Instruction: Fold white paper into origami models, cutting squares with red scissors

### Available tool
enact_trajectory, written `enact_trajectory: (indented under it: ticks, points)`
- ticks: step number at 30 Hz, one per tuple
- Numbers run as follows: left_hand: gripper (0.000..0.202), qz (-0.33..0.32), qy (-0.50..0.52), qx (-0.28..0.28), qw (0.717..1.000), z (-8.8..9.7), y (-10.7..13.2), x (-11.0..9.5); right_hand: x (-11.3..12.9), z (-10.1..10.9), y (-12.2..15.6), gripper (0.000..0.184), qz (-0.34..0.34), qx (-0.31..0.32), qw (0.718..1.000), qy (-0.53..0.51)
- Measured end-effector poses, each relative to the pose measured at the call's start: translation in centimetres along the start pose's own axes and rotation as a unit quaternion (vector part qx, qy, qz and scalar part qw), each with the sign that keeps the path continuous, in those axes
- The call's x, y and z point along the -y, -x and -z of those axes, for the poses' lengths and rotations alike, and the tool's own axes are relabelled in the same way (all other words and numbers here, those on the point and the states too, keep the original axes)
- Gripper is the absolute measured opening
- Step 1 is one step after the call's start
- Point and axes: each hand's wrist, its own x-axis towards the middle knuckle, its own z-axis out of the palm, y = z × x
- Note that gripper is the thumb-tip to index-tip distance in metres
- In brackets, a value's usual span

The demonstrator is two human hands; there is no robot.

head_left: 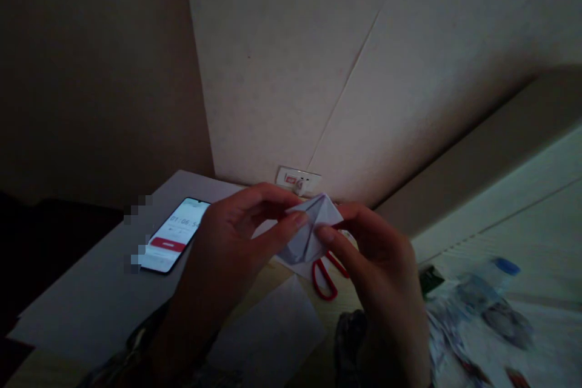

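Between my two hands is a small piece of folded white paper (313,224), its creased flaps meeting at a point on top. My left hand (248,224) pinches its left side, thumb on the near face and fingers behind. On the right edge, my right hand (370,245) grips it in the same way with thumb and forefinger. Just below and behind the folded paper lie scissors with red handles (325,279), their blades hidden. A flat white sheet (273,333) rests on the wooden table (313,309) under my wrists.
A lit phone (175,233) lies on large white sheets (91,297) at the left. Behind the hands, a wall socket (297,180) sits low on the wall. To the right are a plastic bottle with a blue cap (507,267) and crumpled clear plastic (454,321).
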Motion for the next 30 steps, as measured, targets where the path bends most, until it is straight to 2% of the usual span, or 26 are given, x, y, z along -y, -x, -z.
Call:
enact_trajectory:
  ticks: [4, 8, 18, 25, 30]
  points:
    - [0.014, 0.031, 0.004, 0.046, 0.998, 0.39, -0.33, 0.17, 0.14, 0.09, 0.29, 0.011, -0.009, -0.025, 1.000, 0.005]
    - [0.012, 0.037, -0.019, 0.087, 0.995, 0.56, -0.61, -0.07, 0.26, 0.03, 0.41, 0.013, 0.000, -0.034, 0.999, 0.000]
    - [0.010, 0.018, -0.023, 0.058, 0.998, 0.53, -0.34, 0.15, 0.16, -0.66, 0.63, 0.017, 0.027, -0.060, 0.998, 0.000]
    - [0.011, 0.018, -0.014, 0.045, 0.999, 0.58, -0.40, 0.07, 0.16, -0.21, 0.15, 0.009, 0.001, 0.009, 1.000, 0.009]
    - [0.009, 0.036, -0.032, 0.076, 0.996, 0.71, -0.54, -0.11, 0.11, -0.13, 0.00, 0.019, -0.004, 0.000, 1.000, 0.006]
